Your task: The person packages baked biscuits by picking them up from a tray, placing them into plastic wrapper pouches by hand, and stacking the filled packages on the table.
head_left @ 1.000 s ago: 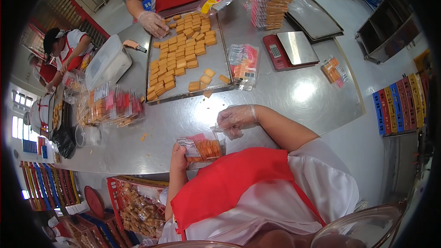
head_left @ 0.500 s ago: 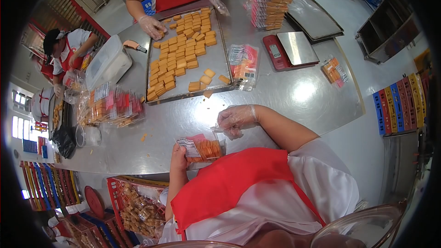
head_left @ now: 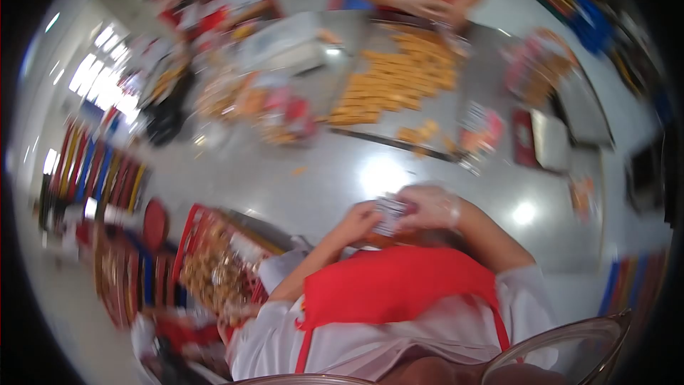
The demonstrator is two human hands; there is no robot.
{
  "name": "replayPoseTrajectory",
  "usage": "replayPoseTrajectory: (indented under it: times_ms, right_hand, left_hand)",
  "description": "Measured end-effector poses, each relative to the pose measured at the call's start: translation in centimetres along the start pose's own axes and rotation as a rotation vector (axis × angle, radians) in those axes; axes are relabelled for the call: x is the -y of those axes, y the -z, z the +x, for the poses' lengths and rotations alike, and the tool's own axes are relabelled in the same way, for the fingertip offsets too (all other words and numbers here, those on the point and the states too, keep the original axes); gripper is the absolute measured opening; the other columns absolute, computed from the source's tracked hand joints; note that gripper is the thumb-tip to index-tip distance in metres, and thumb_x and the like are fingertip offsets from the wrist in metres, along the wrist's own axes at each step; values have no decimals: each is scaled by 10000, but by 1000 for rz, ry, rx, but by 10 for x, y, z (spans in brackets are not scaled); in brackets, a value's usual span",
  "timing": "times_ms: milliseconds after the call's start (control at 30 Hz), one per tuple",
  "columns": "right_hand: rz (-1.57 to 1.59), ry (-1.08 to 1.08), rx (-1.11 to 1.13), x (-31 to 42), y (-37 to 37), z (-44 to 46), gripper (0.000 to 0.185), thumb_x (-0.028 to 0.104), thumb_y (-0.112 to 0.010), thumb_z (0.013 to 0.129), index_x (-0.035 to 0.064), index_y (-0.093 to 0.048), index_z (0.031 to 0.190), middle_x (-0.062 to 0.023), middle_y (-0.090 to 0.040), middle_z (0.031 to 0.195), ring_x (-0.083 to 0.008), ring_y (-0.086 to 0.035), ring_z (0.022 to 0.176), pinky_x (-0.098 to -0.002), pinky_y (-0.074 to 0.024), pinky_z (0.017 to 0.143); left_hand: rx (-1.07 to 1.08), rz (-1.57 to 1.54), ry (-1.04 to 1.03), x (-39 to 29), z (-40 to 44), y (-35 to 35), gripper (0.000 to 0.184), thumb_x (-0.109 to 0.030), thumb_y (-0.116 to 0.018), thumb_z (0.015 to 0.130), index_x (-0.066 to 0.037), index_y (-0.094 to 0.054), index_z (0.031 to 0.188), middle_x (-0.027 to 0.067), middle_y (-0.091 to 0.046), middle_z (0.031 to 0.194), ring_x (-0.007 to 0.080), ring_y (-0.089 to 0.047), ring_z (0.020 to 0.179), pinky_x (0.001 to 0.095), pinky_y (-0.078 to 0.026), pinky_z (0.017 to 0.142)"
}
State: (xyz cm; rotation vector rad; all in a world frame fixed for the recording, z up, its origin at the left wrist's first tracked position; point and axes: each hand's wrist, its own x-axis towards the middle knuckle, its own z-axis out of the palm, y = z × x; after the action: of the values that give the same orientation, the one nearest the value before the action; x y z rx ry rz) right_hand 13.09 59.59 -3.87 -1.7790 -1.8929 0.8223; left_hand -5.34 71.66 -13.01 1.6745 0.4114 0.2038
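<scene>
In the head view, my left hand (head_left: pixel 361 221) is closed on the left side of a printed clear packet (head_left: pixel 390 215) of biscuits, close to my red apron. My gloved right hand (head_left: pixel 430 207) is bent over the packet's right side, its fingers closed on it. Both hands partly cover the packet, and blur hides its finer print. Beyond them lies a metal tray (head_left: pixel 388 133) bearing rows of small rectangular biscuits (head_left: pixel 399 78), with a few loose ones at its near edge. A pink printed packet (head_left: pixel 482 130) rests by the tray's right side.
A red scale (head_left: pixel 524 139) with a steel plate stands right, near stacked packets (head_left: pixel 539 68). More filled packets (head_left: pixel 281 110) are heaped left, before a plastic tub (head_left: pixel 285 46). A red crate (head_left: pixel 187 242) of packets is at lower left. A co-worker's hands (head_left: pixel 427 6) are behind the tray.
My right hand has come onto the packet beside my left hand. The view has swung left and blurred. Across the table, the co-worker's hands have come together, away from the biscuits.
</scene>
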Motion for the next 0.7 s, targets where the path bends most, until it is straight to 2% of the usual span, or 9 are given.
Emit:
replayPoseTrajectory:
  times_ms: [67,100,200,300,367,433,567,667,700]
  right_hand:
    - [-123,-20,-32,-4,-5,7,279,344,-611,739,71,-571,784,-115,-570,669,-290,-572,638,-368,-450,580]
    - [-117,46,-105,-7,-8,8,233,302,-594,759,70,-572,744,-118,-563,651,-284,-565,625,-363,-440,570]
    - [-13,64,-262,-5,5,2,178,228,-596,759,52,-571,760,-113,-555,668,-260,-549,612,-350,-422,548]
    - [-230,58,-584,-37,22,-20,156,181,-591,790,53,-580,878,-66,-546,689,-178,-525,603,-291,-421,537]
    - [326,-248,-898,-83,29,-38,250,232,-550,843,67,-540,1031,-31,-542,773,-117,-507,624,-236,-422,543]
    - [506,-397,-1084,-92,59,-59,183,236,-506,863,54,-488,857,17,-463,694,-87,-453,645,-242,-403,553]
    - [683,-504,-1329,-120,95,-114,163,213,-499,858,51,-485,854,-17,-470,694,-106,-452,584,-210,-384,497]
    - [669,-496,-1740,-263,90,-169,181,204,-503,852,23,-496,867,-29,-486,704,-118,-458,570,-199,-376,471]
    - [722,-492,-1726,-306,84,-186,194,205,-511,847,13,-499,869,-35,-497,712,-119,-467,580,-196,-379,476]
  left_hand:
    - [53,-213,1,5,-1,-2,205,-145,-504,831,-14,-565,977,19,-575,796,104,-507,750,266,-442,677]
    - [80,-27,-70,15,2,5,228,-137,-498,837,-7,-552,1017,23,-567,830,107,-510,816,259,-434,735]
    - [24,-352,-291,2,0,5,456,-330,-480,868,-57,-389,1222,62,-477,1066,114,-466,950,268,-409,799]
    - [2,-723,-131,9,-2,10,491,-369,-470,870,-63,-349,1235,74,-448,1101,160,-487,961,295,-430,796]
    - [28,-857,-139,21,9,15,475,-392,-437,883,-73,-342,1222,73,-441,1109,185,-503,957,317,-442,793]
    - [18,-906,-124,17,9,19,466,-397,-423,889,-75,-345,1216,72,-446,1095,183,-504,957,320,-443,789]
    - [77,-905,-122,19,11,19,426,-391,-394,902,-81,-372,1193,66,-456,1072,177,-515,941,330,-449,777]
    - [69,-900,-94,15,11,20,376,-353,-364,919,-84,-387,1180,65,-470,1053,172,-527,923,330,-452,775]
    - [63,-897,-76,14,10,20,368,-345,-359,922,-83,-387,1179,66,-473,1049,171,-528,921,328,-452,774]
